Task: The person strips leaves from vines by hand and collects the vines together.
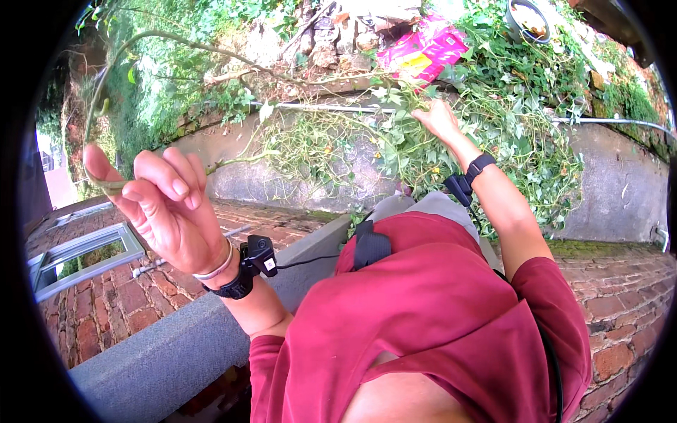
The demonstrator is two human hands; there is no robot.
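A long green vine stem [141, 42] is pinched in the left hand [166, 211]; the right hand [437, 120], at one o'clock, is spread loosely on the leafy tangle [423, 148]. The vine is judged light, whippy and easily snapped, best gripped on thicker stem.

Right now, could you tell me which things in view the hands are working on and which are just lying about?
In hand:
- left hand gripping a bent green stem
- right hand in the leafy vine tangle

Lying about:
- pink bag
- dark pot
- white pipe
- window frame
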